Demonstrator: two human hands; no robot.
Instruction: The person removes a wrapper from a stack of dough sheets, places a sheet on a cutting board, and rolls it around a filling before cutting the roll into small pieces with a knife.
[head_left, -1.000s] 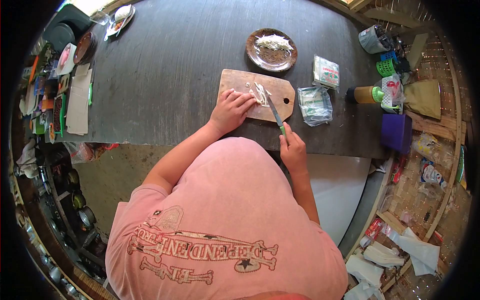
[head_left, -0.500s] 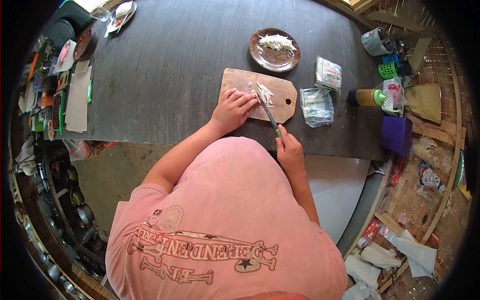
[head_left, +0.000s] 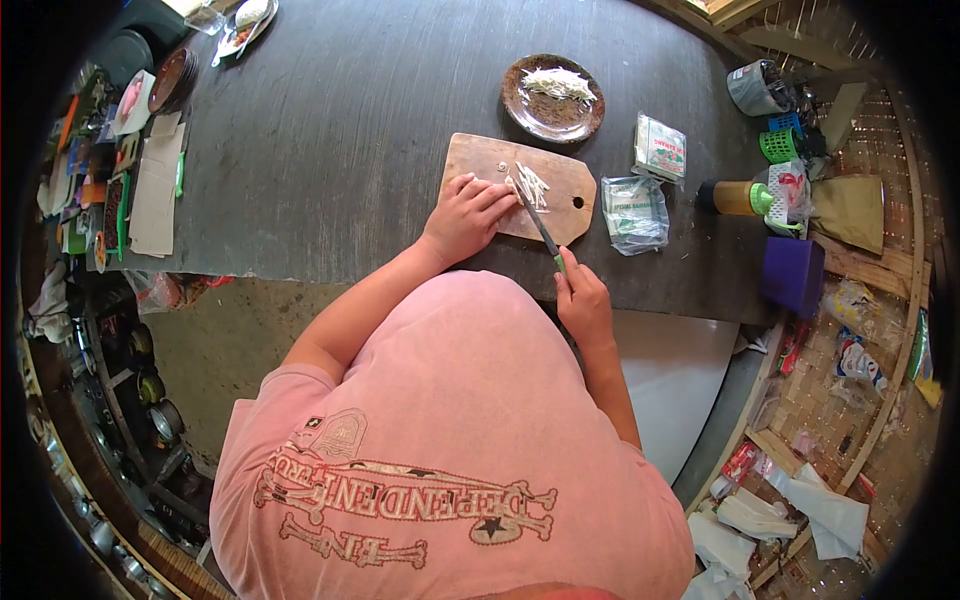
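Note:
My left hand (head_left: 466, 215) rests on the wooden cutting board (head_left: 463, 155), its fingers bent together over a small pale piece at the knife's edge, mostly hidden. My right hand (head_left: 584, 296) grips the green handle of a knife (head_left: 541, 229), whose blade points up and left beside my left fingertips. Thin white strips (head_left: 533, 187) lie on the board to the right of the blade, and a small round bit (head_left: 502, 167) lies above my left fingers. Behind the board, a brown plate (head_left: 552, 122) bears a heap of white strips (head_left: 558, 83).
Right of the board are two plastic-wrapped packets (head_left: 635, 214) (head_left: 659, 148), a bottle with a green cap (head_left: 735, 197) and a purple box (head_left: 793, 272). Cardboard (head_left: 157, 190) and stacked brown plates (head_left: 173, 80) are at the left. A dish with food (head_left: 246, 27) stands at the back left.
The view has shifted very slightly. Both hands stay in nearly the same place, with the knife blade still beside my left fingertips.

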